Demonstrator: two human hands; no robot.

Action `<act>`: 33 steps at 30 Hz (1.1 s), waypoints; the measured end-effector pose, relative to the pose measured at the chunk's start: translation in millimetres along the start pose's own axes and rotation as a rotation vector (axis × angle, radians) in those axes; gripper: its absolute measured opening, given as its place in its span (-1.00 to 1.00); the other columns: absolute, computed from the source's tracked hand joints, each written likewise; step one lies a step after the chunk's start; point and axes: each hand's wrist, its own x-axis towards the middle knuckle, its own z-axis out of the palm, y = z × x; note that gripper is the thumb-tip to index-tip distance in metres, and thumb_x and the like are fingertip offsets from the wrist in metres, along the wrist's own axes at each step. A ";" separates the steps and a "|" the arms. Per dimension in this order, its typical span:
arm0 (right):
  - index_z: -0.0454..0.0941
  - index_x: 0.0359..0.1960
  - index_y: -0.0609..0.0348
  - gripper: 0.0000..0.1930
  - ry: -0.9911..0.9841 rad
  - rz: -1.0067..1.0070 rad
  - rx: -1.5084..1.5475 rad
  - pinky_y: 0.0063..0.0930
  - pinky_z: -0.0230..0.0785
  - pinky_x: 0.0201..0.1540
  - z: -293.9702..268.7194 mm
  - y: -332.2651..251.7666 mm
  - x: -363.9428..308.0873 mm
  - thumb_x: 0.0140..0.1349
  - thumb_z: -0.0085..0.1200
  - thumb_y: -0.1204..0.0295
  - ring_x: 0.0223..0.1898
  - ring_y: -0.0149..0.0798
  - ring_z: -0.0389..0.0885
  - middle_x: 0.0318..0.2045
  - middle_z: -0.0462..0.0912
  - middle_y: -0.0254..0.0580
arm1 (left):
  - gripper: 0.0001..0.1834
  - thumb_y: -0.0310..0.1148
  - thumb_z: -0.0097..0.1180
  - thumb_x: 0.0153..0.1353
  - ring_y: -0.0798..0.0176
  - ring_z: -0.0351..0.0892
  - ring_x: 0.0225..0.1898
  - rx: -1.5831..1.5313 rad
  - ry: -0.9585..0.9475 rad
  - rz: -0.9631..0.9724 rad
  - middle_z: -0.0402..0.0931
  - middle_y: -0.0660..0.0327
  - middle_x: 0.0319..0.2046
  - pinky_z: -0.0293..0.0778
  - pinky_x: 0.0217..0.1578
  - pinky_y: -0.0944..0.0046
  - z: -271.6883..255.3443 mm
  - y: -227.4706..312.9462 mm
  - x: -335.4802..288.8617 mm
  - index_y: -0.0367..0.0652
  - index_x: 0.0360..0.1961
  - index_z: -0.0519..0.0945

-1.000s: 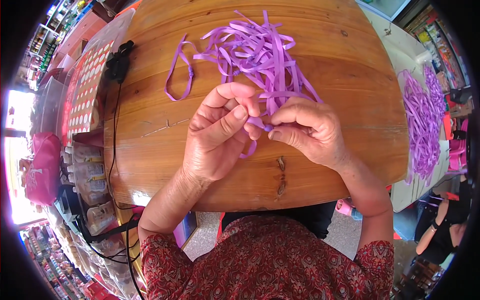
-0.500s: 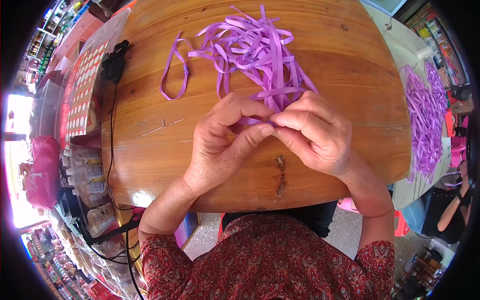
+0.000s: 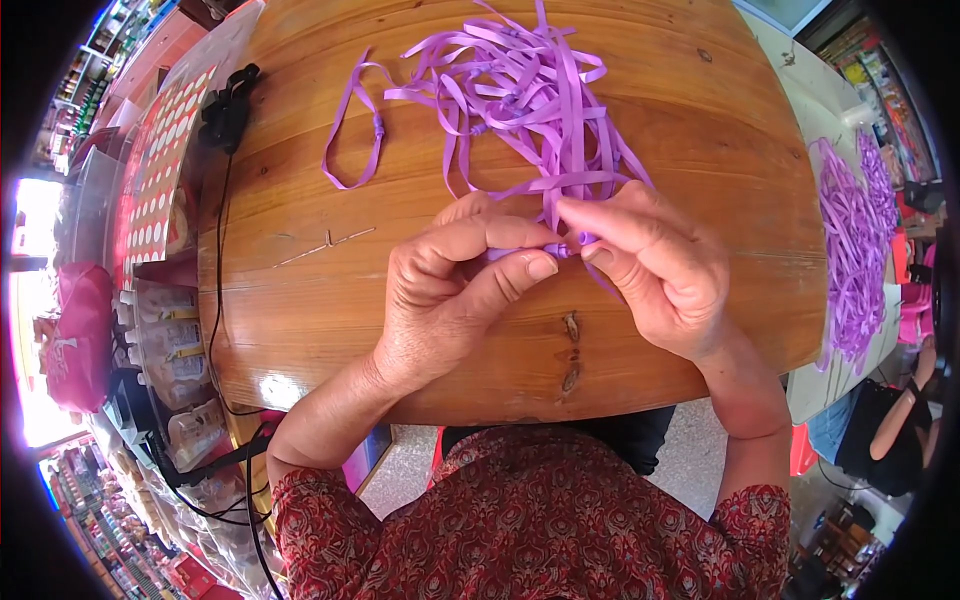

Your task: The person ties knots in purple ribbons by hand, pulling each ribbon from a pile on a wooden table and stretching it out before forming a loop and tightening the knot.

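My left hand (image 3: 450,275) pinches a purple ribbon (image 3: 508,252) between thumb and forefinger, above the near middle of the wooden table. Close by, my right hand (image 3: 665,270) is closed, its thumb and forefinger gripping a small purple end of the ribbon. A little knot or fastener (image 3: 562,250) shows between my fingertips; its details are too small to make out. Just beyond my hands lies a tangled heap of purple ribbons (image 3: 570,110), with small darker purple pieces on them. One separate ribbon loop (image 3: 329,155) lies to the left of the heap.
A thin metal pin-like tool (image 3: 325,246) lies on the wooden table (image 3: 700,130). Along the left edge stand a black clip device (image 3: 228,115) with a cable and a dotted red-and-white sheet (image 3: 160,180). More purple ribbons (image 3: 850,255) cover a side table at right, near another person's arm (image 3: 895,425).
My right hand has shifted slightly right, and a gap has opened between my fingertips, showing the small purple knot or fastener. The view has also shifted a little.
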 end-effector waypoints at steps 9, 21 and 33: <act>0.53 -0.20 0.35 -0.77 0.047 0.208 0.259 -0.60 0.43 -0.31 -1.8 -1.2 -7.7 0.08 0.21 0.62 -0.38 -0.41 0.57 -0.35 0.62 -0.14 | -0.86 -0.57 0.25 0.07 0.42 0.39 -0.40 0.167 0.030 0.219 0.48 0.29 -0.44 0.31 -0.35 0.43 0.0 -6.1 1.2 -0.25 -0.29 0.66; 0.62 -0.39 0.22 -0.83 0.036 0.218 0.230 -0.55 0.40 -0.35 0.6 -2.2 -1.0 -0.07 0.31 0.61 -0.39 -0.37 0.54 -0.44 0.59 -0.25 | -0.84 -0.60 0.25 0.05 0.40 0.37 -0.45 0.153 0.020 0.208 0.49 0.28 -0.48 0.32 -0.40 0.41 2.1 -1.1 -2.8 -0.24 -0.29 0.66; 0.55 -0.35 0.25 -0.82 0.035 0.033 0.074 -0.57 0.25 -0.44 1.1 -2.6 -3.9 0.00 0.28 0.56 -0.47 -0.37 0.44 -0.44 0.55 -0.18 | -0.86 -0.59 0.25 0.06 0.40 0.40 -0.46 0.234 0.013 0.222 0.54 0.28 -0.46 0.34 -0.42 0.41 3.5 1.1 -4.5 -0.21 -0.31 0.65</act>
